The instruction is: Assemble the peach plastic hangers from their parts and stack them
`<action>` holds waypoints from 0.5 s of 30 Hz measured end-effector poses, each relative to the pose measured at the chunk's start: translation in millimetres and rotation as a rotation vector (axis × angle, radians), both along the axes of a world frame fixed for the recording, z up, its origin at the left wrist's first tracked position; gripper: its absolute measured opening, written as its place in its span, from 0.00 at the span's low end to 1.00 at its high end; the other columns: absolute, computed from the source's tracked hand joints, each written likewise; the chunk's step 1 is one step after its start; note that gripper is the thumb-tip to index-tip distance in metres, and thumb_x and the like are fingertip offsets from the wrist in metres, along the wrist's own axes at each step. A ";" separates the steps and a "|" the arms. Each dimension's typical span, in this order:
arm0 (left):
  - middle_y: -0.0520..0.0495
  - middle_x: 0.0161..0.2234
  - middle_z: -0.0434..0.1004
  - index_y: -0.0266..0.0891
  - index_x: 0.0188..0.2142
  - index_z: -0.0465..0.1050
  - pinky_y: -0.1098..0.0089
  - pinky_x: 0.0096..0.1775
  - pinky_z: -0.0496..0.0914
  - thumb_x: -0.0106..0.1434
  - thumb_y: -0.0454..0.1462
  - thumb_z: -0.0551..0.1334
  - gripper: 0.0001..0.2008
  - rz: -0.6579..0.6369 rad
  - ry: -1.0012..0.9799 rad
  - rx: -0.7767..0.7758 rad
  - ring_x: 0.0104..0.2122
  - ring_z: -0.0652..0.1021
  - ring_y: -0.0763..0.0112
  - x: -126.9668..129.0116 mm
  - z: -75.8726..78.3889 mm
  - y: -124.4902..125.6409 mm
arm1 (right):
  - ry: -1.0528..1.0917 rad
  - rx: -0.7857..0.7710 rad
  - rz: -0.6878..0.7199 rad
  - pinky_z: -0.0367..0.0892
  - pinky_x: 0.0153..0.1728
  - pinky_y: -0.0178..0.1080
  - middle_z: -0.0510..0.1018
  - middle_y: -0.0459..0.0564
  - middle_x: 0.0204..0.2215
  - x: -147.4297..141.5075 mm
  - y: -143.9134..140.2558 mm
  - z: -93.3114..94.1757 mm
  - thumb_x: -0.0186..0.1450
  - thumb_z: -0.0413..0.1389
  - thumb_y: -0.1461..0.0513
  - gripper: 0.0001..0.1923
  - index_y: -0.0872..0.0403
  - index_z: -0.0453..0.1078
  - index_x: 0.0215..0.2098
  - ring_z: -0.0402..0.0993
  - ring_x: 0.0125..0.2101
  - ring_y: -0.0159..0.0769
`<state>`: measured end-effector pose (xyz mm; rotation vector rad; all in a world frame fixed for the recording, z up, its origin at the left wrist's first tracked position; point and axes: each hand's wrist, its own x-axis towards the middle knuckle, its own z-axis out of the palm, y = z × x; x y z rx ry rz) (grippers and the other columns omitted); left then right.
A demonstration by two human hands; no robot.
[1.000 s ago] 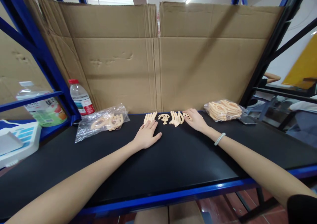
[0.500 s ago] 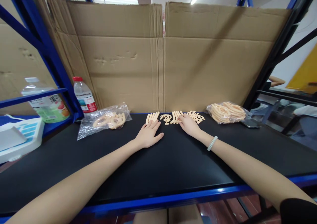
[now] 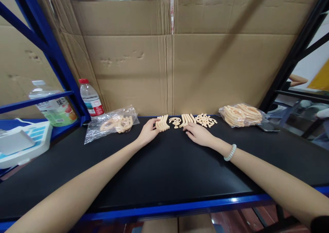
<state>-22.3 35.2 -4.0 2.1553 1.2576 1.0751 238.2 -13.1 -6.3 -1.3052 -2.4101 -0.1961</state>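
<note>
Pale, curved wooden strips (image 3: 162, 123) lie side by side in a row near the back of the black table. My left hand (image 3: 147, 133) rests against the left side of this row, thumb and fingers apart. A second row of similar bent strips (image 3: 189, 119) lies to the right. My right hand (image 3: 199, 135) is at its near end, fingers loosely bent and apart, with nothing visible in them. Between the rows are a few small curved wooden pieces (image 3: 175, 121). A loose cluster of small curly wooden pieces (image 3: 206, 120) lies right of the second row.
Clear plastic bags of wooden parts lie left (image 3: 113, 124) and right (image 3: 240, 115), the right one beside a phone (image 3: 268, 127). A red-capped bottle (image 3: 91, 99) stands back left, near a white-and-blue device (image 3: 28, 142). Cardboard (image 3: 128, 61) walls the back. Another person's arm (image 3: 298, 79) shows far right.
My left hand has moved from on top of the left row to its left side, and those strips now sit closer together. My right hand has drawn slightly nearer, off the right row's strips.
</note>
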 end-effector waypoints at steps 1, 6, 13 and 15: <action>0.42 0.52 0.70 0.37 0.48 0.67 0.62 0.50 0.70 0.53 0.31 0.56 0.21 0.005 -0.008 -0.006 0.53 0.71 0.63 0.2 0.6 -0.1 | 0.008 -0.007 0.025 0.65 0.45 0.40 0.72 0.53 0.40 0.2 0.3 -0.2 0.65 0.47 0.68 0.11 0.55 0.69 0.42 0.70 0.42 0.39; 0.43 0.50 0.72 0.36 0.45 0.68 0.62 0.51 0.69 0.53 0.30 0.54 0.19 0.049 0.002 -0.001 0.51 0.72 0.63 -0.9 2.1 -0.9 | 0.032 -0.006 0.064 0.66 0.45 0.41 0.72 0.53 0.39 1.9 0.6 -0.4 0.65 0.47 0.68 0.11 0.56 0.69 0.42 0.69 0.41 0.40; 0.43 0.47 0.73 0.38 0.45 0.68 0.59 0.52 0.66 0.53 0.32 0.56 0.18 0.070 0.150 0.063 0.48 0.73 0.59 -0.8 1.6 -5.6 | -0.014 -0.022 0.063 0.65 0.46 0.42 0.71 0.55 0.41 1.6 -4.2 4.2 0.65 0.47 0.67 0.12 0.57 0.69 0.44 0.69 0.42 0.41; 0.42 0.47 0.73 0.37 0.46 0.67 0.58 0.52 0.66 0.54 0.34 0.57 0.18 0.063 0.199 0.089 0.48 0.72 0.57 0.2 1.7 -7.4 | -0.016 -0.027 0.068 0.65 0.46 0.42 0.71 0.55 0.41 2.1 -4.3 4.4 0.65 0.48 0.67 0.12 0.56 0.69 0.45 0.69 0.43 0.41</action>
